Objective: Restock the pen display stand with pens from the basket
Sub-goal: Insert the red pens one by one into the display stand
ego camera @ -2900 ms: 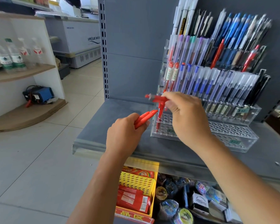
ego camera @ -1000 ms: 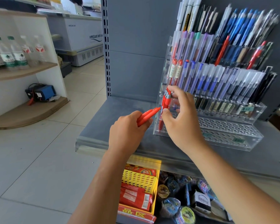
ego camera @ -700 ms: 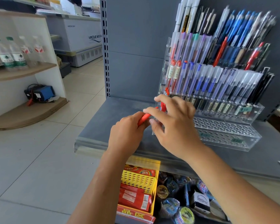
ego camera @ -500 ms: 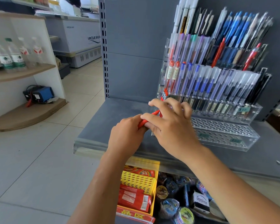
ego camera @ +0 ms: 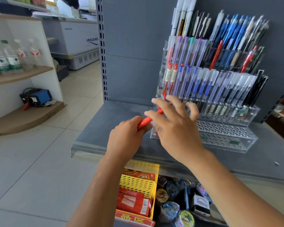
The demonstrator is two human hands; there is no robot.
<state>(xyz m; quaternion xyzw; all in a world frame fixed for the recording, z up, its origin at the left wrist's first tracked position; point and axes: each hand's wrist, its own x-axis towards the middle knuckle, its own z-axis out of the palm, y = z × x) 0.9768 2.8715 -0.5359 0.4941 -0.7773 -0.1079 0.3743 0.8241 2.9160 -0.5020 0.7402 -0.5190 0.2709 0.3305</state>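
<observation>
Red pens (ego camera: 144,122), clear stand (ego camera: 228,138), grey shelf (ego camera: 105,128)

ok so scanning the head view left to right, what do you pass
water bottles → blue box → white freezer → perforated shelf upright → left hand gripping red pens → clear pen display stand

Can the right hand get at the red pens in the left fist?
Likely yes: the right hand spreads its fingers directly over the red plastic pens jutting from the left hand, with nothing between. Unclear whether it pinches one.
</observation>
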